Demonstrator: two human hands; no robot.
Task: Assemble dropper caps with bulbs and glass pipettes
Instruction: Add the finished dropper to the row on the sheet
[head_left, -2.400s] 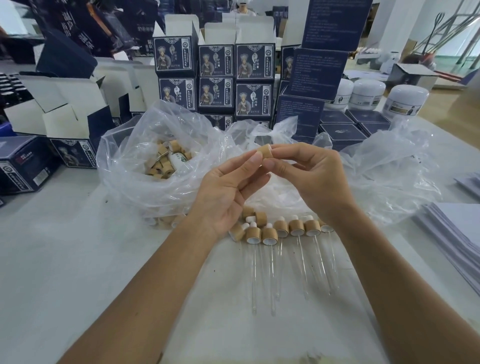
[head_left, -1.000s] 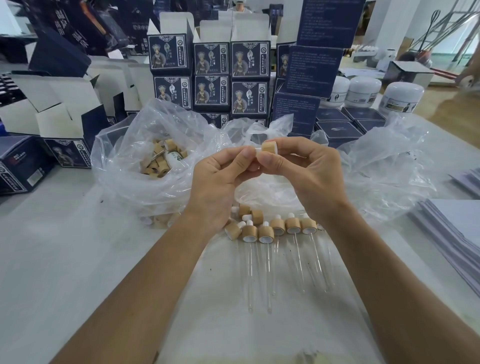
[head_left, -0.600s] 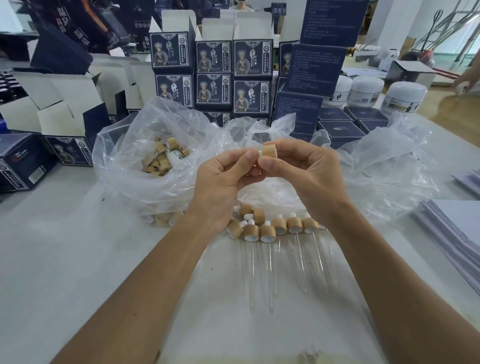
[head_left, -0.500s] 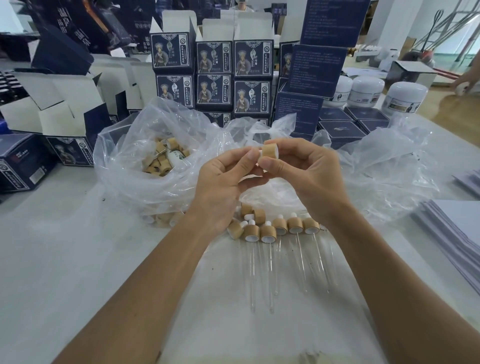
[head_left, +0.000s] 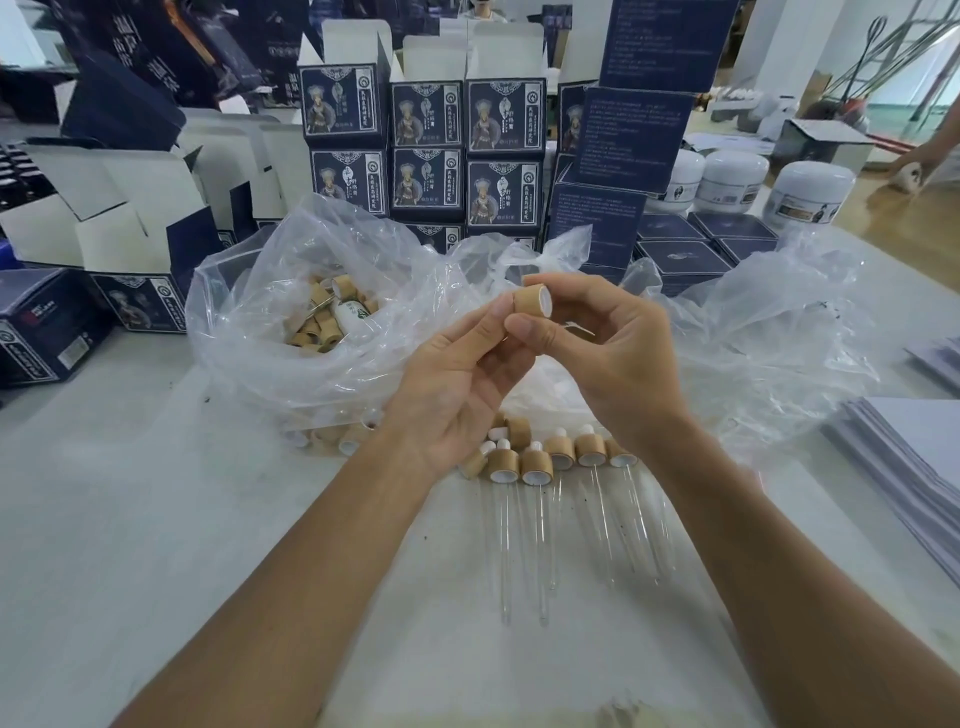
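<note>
A bamboo-coloured dropper cap (head_left: 531, 301) with a white inside is pinched between the thumb and fingers of my right hand (head_left: 608, 358), its open end facing right. My left hand (head_left: 457, 395) meets it from the left, fingertips against the cap's closed end; whether a bulb sits under them is hidden. Below my hands, several assembled droppers (head_left: 535, 465) lie in a row on the table, glass pipettes (head_left: 543, 551) pointing toward me. Loose caps (head_left: 322, 322) fill a clear plastic bag (head_left: 244, 332) at the left.
Another crumpled clear bag (head_left: 769, 343) lies at the right. Stacked dark-blue product boxes (head_left: 431, 150) and open cartons (head_left: 104, 223) line the back. White jars (head_left: 805, 192) stand back right. A stack of white sheets (head_left: 914, 457) rests at the right edge.
The cap has turned in my fingers, so its white open end now faces right. Both hands stay at the same spot above the row of droppers.
</note>
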